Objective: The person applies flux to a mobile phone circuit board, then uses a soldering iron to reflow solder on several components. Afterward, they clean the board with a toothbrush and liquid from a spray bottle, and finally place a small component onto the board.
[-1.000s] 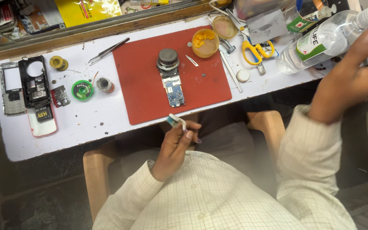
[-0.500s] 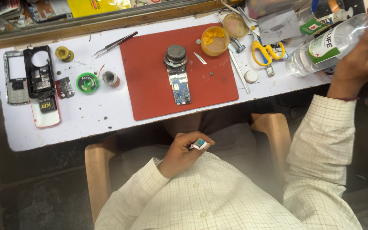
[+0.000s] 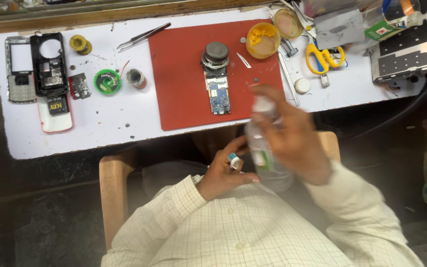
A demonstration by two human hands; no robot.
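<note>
While the far left of the white tabletop (image 3: pixel 90 128) carries a silver phone keypad frame (image 3: pixel 20 69), a black phone housing (image 3: pixel 49 64) and a white-and-red phone back (image 3: pixel 54 113) lying side by side, a yellow solder spool (image 3: pixel 80 44) sits just beyond them. Near these lie a green reel (image 3: pixel 107 81), a small round tin (image 3: pixel 136 78) and tweezers (image 3: pixel 143 36). On the red mat (image 3: pixel 184 84) a blue circuit board (image 3: pixel 219 95) lies below a dark round weight (image 3: pixel 216 53), touching it. At the mat's upper right corner stands a cup of yellow paste (image 3: pixel 263 39); yellow-handled scissors (image 3: pixel 324 57) lie further right, and a black perforated plate (image 3: pixel 408 44) fills the right end.

Below the tabletop edge, over the lap, the left hand (image 3: pixel 223 170) has its fingers curled shut around a small white-and-blue cap (image 3: pixel 234 161). Just right of it, touching or nearly so, the right hand (image 3: pixel 292 138) wraps its fingers closed about a clear plastic bottle (image 3: pixel 265 153), held roughly upright and blurred, its open neck toward the mat. Both sleeves are a pale checked shirt (image 3: pixel 253 232), and a wooden chair frame (image 3: pixel 112 193) shows at either side.
</note>
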